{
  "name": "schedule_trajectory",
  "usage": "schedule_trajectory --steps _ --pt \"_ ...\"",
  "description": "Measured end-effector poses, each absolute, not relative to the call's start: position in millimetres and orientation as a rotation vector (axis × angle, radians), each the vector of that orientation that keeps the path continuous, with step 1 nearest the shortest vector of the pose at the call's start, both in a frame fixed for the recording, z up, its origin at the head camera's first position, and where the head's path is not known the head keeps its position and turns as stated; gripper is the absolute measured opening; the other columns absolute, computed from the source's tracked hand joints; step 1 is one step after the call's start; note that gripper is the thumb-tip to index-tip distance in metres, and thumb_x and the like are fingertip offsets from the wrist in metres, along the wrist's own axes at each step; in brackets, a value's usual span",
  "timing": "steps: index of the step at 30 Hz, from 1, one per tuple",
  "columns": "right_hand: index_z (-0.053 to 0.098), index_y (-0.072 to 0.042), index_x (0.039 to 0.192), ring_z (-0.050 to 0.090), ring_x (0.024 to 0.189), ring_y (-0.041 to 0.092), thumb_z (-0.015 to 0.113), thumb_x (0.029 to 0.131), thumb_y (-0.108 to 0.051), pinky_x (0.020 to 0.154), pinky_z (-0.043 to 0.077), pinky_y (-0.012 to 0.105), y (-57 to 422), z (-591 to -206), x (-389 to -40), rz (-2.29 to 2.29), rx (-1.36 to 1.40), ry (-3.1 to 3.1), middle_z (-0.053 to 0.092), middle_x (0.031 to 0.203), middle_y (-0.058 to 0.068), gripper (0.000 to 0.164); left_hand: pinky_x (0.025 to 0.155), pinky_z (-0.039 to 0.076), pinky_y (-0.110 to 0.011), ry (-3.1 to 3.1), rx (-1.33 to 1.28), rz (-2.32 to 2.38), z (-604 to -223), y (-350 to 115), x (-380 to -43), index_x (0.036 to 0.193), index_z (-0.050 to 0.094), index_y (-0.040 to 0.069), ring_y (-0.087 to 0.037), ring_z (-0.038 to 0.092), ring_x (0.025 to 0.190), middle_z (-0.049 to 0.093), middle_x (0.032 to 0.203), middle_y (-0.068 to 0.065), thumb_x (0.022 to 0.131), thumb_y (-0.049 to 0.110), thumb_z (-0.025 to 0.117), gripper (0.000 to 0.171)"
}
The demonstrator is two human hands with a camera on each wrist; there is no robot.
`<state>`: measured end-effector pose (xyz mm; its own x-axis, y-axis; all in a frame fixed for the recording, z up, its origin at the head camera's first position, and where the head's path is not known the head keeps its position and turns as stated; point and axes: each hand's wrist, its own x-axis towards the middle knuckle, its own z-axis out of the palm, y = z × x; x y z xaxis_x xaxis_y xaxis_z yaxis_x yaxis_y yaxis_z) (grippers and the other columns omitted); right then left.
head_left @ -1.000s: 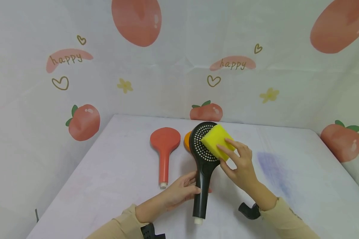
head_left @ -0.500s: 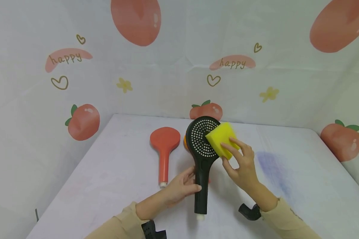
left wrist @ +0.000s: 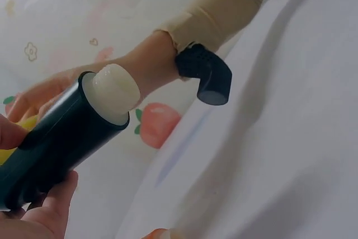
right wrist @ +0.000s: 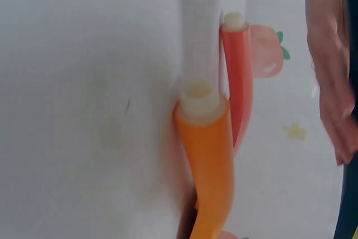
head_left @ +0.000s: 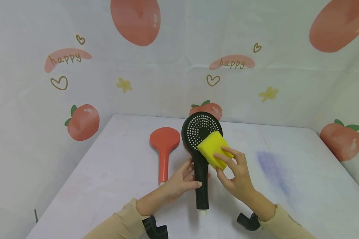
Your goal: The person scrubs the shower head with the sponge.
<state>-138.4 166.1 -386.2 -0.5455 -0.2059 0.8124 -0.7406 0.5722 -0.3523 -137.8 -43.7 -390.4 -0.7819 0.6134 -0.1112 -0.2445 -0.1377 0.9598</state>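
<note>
A black shower head (head_left: 194,129) with pale nozzle dots is held upright above the table, its face towards the head camera. My left hand (head_left: 178,184) grips its handle, thumb across the front. In the left wrist view, the white threaded end (left wrist: 116,88) sticks out of the handle. My right hand (head_left: 237,176) pinches a yellow sponge (head_left: 213,147) between thumb and fingers. The sponge lies against the lower right part of the nozzle face and covers some dots. A red shower head (head_left: 164,139) lies face down on the table, left of the black one.
An orange shower head (right wrist: 210,155) shows in the right wrist view; the black one hides most of it from the head camera. Black wrist mounts (head_left: 248,221) sit at both sleeves. A patterned curtain (head_left: 167,83) stands behind the white table (head_left: 116,159).
The black shower head has risen in view with the left hand. The sponge shifted right across the nozzle face, then down and left to its lower right part.
</note>
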Motion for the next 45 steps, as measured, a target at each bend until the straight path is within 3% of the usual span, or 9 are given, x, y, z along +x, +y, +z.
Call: schedule_trajectory --steps 11,16,19,24,28,32,36,40,45 --pt "0.069 -0.012 0.103 0.043 0.097 0.026 0.045 0.096 -0.033 0.085 0.034 0.026 156.5 -391.1 -123.1 0.876 0.877 -1.946 0.055 0.113 0.020 0.033 0.105 0.043 -0.035 1.667 0.507 1.960 -394.0 -42.9 -143.7 0.150 0.006 0.022 -0.022 0.042 0.128 0.026 0.152 -0.004 0.083 0.003 0.063 0.090" --pt "0.069 -0.014 0.103 0.043 0.097 0.026 0.045 0.095 -0.029 0.091 0.031 0.024 154.9 -394.0 -120.4 0.849 0.920 -1.930 0.057 0.113 0.017 0.029 0.105 0.043 -0.039 1.699 0.601 1.949 -400.7 -44.5 -149.4 0.150 0.008 0.025 -0.022 0.044 0.122 0.019 0.155 0.004 0.084 0.001 0.062 0.089" --pt "0.069 -0.015 0.101 0.043 0.098 0.027 0.044 0.095 -0.028 0.095 0.029 0.024 154.7 -395.2 -120.3 0.833 0.923 -1.922 0.057 0.113 0.016 0.029 0.107 0.041 -0.039 1.663 0.627 1.908 -403.6 -50.0 -153.8 0.151 0.005 0.021 -0.025 0.041 0.129 0.013 0.157 0.002 0.085 0.006 0.063 0.088" --pt "0.069 -0.016 0.099 0.044 0.098 0.029 0.043 0.094 -0.027 0.099 0.029 0.026 155.0 -397.2 -120.2 0.795 0.933 -1.905 0.058 0.112 0.015 0.029 0.114 0.030 -0.043 1.551 0.614 1.879 -399.8 -57.6 -162.0 0.150 0.001 0.012 -0.025 0.028 0.139 0.009 0.158 -0.004 0.093 0.022 0.041 0.070" --pt "0.069 -0.017 0.097 0.043 0.099 0.032 0.043 0.095 -0.027 0.096 0.031 0.031 154.9 -399.2 -120.2 0.742 0.959 -1.892 0.059 0.111 0.014 0.029 0.112 0.035 -0.038 1.605 0.532 1.908 -389.6 -56.5 -165.1 0.146 0.016 0.009 -0.018 0.041 0.124 0.030 0.146 -0.007 0.096 0.039 0.032 0.060" --pt "0.070 -0.018 0.097 0.042 0.099 0.036 0.043 0.095 -0.027 0.089 0.032 0.038 154.4 -399.9 -119.5 0.665 0.990 -1.883 0.059 0.110 0.015 0.028 0.096 0.049 -0.025 1.708 0.411 1.952 -382.5 -53.7 -164.2 0.136 0.033 0.000 -0.009 0.052 0.101 0.049 0.122 -0.004 0.095 0.053 0.042 0.067" --pt "0.070 -0.018 0.099 0.042 0.101 0.037 0.042 0.095 -0.028 0.088 0.031 0.039 153.8 -397.2 -118.0 0.625 0.987 -1.901 0.059 0.111 0.015 0.030 0.087 0.054 -0.024 1.795 0.382 1.972 -379.7 -51.6 -162.3 0.129 0.042 -0.005 -0.007 0.057 0.092 0.054 0.115 -0.008 0.096 0.046 0.044 0.060" --pt "0.069 -0.019 0.101 0.043 0.103 0.038 0.043 0.095 -0.033 0.085 0.032 0.043 153.5 -393.3 -116.9 0.598 0.971 -1.942 0.058 0.113 0.013 0.030 0.085 0.056 -0.029 1.905 0.372 1.980 -378.4 -48.8 -161.9 0.125 0.047 -0.004 -0.009 0.061 0.087 0.057 0.115 -0.018 0.096 0.042 0.046 0.055" --pt "0.068 -0.020 0.103 0.045 0.105 0.039 0.043 0.097 -0.038 0.084 0.033 0.047 154.1 -390.6 -116.5 0.568 0.969 -2.004 0.058 0.116 0.012 0.031 0.080 0.057 -0.028 1.998 0.294 2.027 -380.2 -46.6 -163.9 0.122 0.052 -0.004 -0.010 0.063 0.083 0.059 0.115 -0.020 0.094 0.036 0.053 0.049"
